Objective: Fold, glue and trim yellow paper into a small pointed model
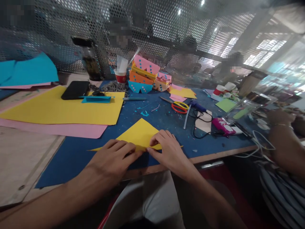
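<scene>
A yellow paper folded into a triangle lies on the blue mat near the table's front edge. My left hand rests on its near left edge, fingers curled and pressing the fold. My right hand presses the same edge from the right, fingertips pinched down on the paper. Both hands meet at the crease; the paper's near edge is hidden under them.
Large yellow and pink sheets lie at left with a black phone. A stack of coloured paper pieces, red-handled scissors, a glue gun and a pink device sit behind. Another person's arm is at right.
</scene>
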